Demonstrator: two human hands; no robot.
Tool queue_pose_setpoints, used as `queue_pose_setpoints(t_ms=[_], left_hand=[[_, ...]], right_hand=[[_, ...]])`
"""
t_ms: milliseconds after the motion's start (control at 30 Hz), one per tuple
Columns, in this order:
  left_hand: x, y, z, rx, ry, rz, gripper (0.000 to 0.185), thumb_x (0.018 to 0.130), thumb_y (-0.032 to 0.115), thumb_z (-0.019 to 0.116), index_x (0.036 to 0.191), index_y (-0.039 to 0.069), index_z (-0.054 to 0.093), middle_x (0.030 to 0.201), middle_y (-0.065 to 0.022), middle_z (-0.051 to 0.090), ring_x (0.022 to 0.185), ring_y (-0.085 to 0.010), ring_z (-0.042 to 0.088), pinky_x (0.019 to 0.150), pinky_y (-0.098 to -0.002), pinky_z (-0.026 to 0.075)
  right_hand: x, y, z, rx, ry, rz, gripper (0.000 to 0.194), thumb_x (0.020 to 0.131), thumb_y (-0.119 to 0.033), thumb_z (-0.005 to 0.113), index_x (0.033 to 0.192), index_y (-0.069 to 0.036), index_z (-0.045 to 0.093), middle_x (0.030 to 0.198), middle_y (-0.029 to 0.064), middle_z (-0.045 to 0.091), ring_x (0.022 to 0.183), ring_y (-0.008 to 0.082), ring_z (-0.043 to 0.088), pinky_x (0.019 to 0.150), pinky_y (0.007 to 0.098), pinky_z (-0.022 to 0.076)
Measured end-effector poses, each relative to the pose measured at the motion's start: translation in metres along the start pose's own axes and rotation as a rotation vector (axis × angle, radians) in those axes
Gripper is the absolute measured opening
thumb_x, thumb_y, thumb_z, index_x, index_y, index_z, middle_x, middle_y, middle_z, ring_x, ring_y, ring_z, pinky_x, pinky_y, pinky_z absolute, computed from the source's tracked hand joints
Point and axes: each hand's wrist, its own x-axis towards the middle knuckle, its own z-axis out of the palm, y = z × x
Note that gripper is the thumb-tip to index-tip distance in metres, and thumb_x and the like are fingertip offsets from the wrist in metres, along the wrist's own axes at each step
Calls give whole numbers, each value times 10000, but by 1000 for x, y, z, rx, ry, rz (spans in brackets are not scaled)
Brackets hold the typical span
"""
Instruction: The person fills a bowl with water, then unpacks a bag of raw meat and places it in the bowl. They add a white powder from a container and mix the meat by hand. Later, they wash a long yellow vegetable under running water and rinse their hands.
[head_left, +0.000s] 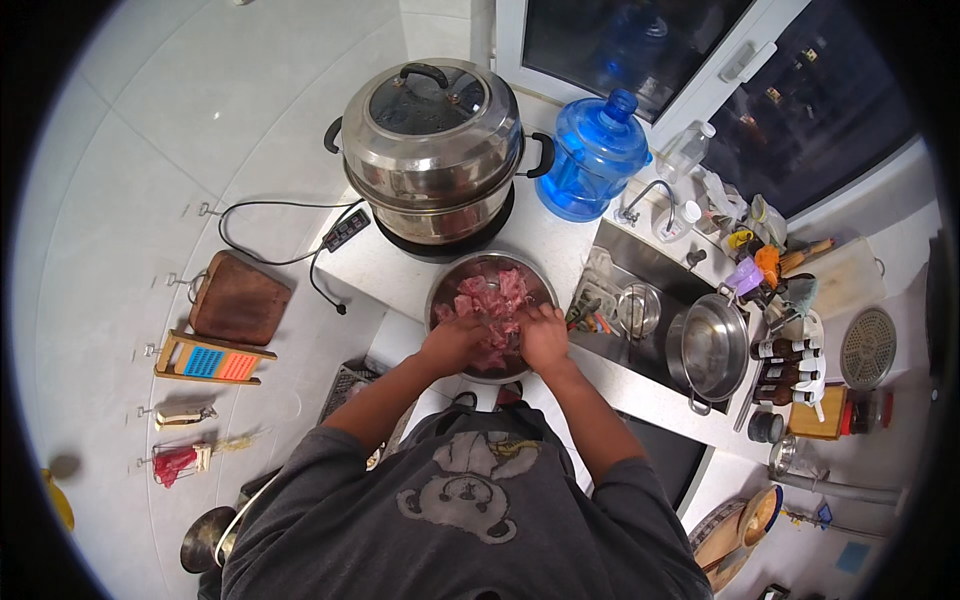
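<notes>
Chunks of raw red meat (480, 296) lie in a round stainless steel bowl (541, 271) at the counter's front edge. My left hand (454, 343) is in the bowl's left side, its fingers among the meat and partly hidden. At the right side my right hand (543, 336) reaches over the rim, its fingertips against the meat. Whether either hand grips a piece cannot be told. Just behind the bowl, a large lidded steel steamer pot (431, 161) stands on a black round base.
A blue water jug (592, 157) stands right of the steamer. The sink (652, 356) to the right holds a strainer and a two-handled pot (716, 349). A power strip (348, 229) with its cord lies left; a wooden cutting board (238, 300) hangs on the wall.
</notes>
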Motion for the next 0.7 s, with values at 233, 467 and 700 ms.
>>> queue_pose_setpoints(t_ms=[233, 467, 700], left_hand=[[10, 27, 17, 373, 267, -307, 478, 821, 239, 759, 1267, 79, 693, 1188, -117, 680, 1182, -329, 625, 1006, -486, 506], [7, 37, 25, 168, 201, -459, 434, 802, 194, 788, 1222, 105, 725, 1348, -117, 636, 1243, -352, 621, 1035, -463, 532], [-4, 53, 39, 236, 180, -555, 389, 814, 111, 749, 1203, 107, 749, 1495, -150, 574, 1330, -371, 584, 1092, -452, 511]], right_hand=[[12, 18, 7, 72, 12, -116, 203, 785, -116, 682, 977, -115, 749, 1003, 59, 702, 1028, 258, 620, 908, 415, 436], [16, 53, -15, 243, -36, -280, 224, 809, -70, 630, 1001, -99, 742, 1030, 60, 683, 1051, 277, 616, 919, 442, 446], [27, 71, -17, 250, -209, -451, 295, 856, -117, 627, 1109, -118, 778, 1071, 79, 733, 1111, 273, 621, 979, 442, 442]])
